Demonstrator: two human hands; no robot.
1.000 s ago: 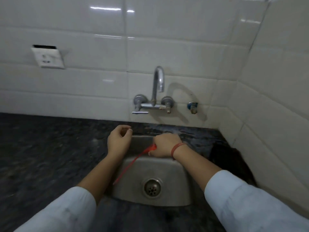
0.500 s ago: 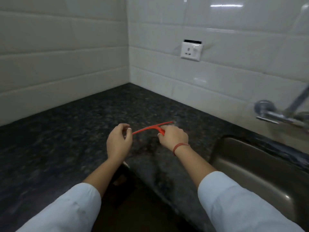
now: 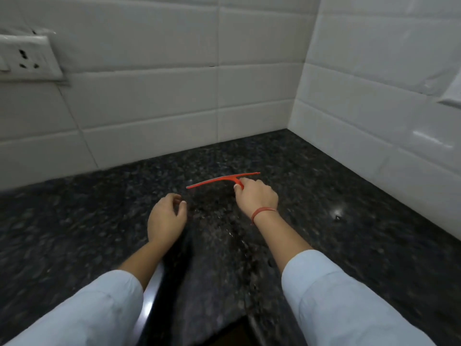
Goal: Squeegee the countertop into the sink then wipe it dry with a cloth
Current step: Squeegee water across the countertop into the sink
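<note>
A thin red squeegee (image 3: 219, 181) lies with its blade across the dark speckled granite countertop (image 3: 324, 196), near the inner corner of the two tiled walls. My right hand (image 3: 257, 197) grips its short handle from the near side; a red band circles that wrist. My left hand (image 3: 166, 218) hovers just left of it, fingers loosely curled, holding nothing. The sink and any cloth are out of view.
White tiled walls (image 3: 149, 108) meet at a corner behind the countertop. A wall socket (image 3: 25, 58) sits at the upper left, and part of another fitting (image 3: 451, 96) at the right edge. The counter's front edge (image 3: 154, 283) runs between my forearms.
The view has swung left from the sink to the counter's corner. My right hand has carried the squeegee from the sink across to this corner; my left hand stayed beside it, empty.
</note>
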